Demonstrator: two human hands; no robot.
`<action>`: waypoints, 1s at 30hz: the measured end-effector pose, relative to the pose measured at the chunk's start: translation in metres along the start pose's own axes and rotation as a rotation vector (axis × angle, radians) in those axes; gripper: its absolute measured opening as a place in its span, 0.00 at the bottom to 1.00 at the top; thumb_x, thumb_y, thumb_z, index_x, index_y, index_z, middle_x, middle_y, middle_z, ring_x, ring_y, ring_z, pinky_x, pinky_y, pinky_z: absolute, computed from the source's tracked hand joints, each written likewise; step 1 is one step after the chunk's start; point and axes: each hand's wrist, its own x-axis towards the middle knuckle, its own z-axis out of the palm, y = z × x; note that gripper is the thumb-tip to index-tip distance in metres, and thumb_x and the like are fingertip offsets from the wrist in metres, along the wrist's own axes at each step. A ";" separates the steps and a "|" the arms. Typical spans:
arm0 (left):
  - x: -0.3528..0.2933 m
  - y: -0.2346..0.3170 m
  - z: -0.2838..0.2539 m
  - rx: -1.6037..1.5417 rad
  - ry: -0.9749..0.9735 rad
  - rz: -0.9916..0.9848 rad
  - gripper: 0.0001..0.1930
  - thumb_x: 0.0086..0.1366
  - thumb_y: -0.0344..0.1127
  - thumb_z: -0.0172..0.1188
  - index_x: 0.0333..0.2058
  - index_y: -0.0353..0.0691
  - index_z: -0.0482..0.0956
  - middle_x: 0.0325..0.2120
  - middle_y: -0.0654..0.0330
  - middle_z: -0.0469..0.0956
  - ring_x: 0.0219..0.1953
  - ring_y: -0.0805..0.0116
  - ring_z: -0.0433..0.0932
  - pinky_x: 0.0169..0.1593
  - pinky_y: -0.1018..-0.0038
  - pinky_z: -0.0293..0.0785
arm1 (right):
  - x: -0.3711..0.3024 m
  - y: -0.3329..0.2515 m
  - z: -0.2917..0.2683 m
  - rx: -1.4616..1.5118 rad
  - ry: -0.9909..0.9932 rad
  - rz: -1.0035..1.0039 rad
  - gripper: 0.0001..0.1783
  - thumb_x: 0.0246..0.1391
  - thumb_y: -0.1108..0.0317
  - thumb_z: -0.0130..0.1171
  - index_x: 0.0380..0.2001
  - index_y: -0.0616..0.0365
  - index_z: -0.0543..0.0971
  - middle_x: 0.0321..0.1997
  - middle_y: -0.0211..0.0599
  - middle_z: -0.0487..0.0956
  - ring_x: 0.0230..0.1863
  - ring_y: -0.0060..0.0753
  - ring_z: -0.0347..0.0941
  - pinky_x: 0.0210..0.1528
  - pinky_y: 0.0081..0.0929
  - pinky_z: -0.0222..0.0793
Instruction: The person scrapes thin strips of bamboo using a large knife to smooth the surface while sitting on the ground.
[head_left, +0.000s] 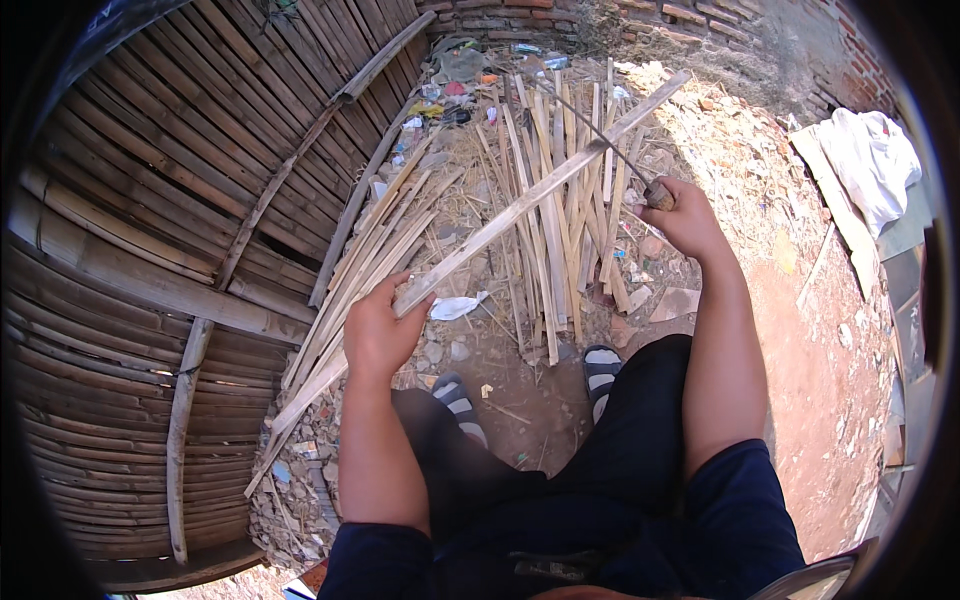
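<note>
My left hand (378, 325) is closed around the near end of a long, flat wooden strip (520, 208), which slants up and away to the right. In my right hand (685, 218) is the stubby brown handle of a long-bladed knife (625, 158), its thin dark blade pointing away to the far left. Blade and strip cross near the strip's far part; whether they touch I cannot tell. Beneath them lies a pile of loose wooden strips (553, 265) on the ground. More strips (385, 235) lie to the left, beside my left hand.
A bamboo-slat wall (170, 180) rises on the left, and a brick wall (690, 30) curves along the back. Litter and rubble cover the far ground. White cloth (868, 165) hangs over boards at right. My sandalled feet (600, 375) stand just before the pile.
</note>
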 end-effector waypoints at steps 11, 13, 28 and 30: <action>-0.001 0.000 0.010 -0.012 -0.011 0.016 0.30 0.57 0.53 0.78 0.55 0.44 0.87 0.30 0.45 0.86 0.35 0.48 0.88 0.41 0.60 0.82 | -0.031 -0.072 0.020 -0.185 -0.354 -0.335 0.18 0.51 0.60 0.77 0.37 0.61 0.83 0.31 0.50 0.83 0.35 0.53 0.79 0.42 0.44 0.74; -0.001 0.005 0.002 -0.036 -0.039 -0.017 0.28 0.59 0.50 0.78 0.55 0.42 0.87 0.34 0.43 0.87 0.38 0.50 0.88 0.45 0.61 0.81 | -0.026 -0.062 0.020 -0.098 -0.311 -0.351 0.18 0.51 0.60 0.77 0.38 0.61 0.84 0.32 0.50 0.83 0.35 0.52 0.80 0.42 0.44 0.74; -0.001 0.003 0.004 -0.045 -0.027 -0.007 0.27 0.59 0.46 0.78 0.54 0.39 0.87 0.35 0.45 0.88 0.39 0.56 0.88 0.45 0.65 0.81 | -0.030 -0.059 0.015 -0.134 -0.212 -0.273 0.19 0.53 0.56 0.75 0.41 0.58 0.84 0.38 0.53 0.85 0.44 0.59 0.82 0.47 0.51 0.75; -0.002 0.002 0.004 -0.048 -0.032 0.008 0.27 0.59 0.46 0.79 0.54 0.39 0.87 0.35 0.45 0.88 0.38 0.57 0.87 0.45 0.65 0.81 | -0.030 -0.070 0.017 -0.149 -0.303 -0.319 0.18 0.51 0.57 0.76 0.37 0.58 0.83 0.35 0.51 0.83 0.41 0.59 0.80 0.44 0.49 0.74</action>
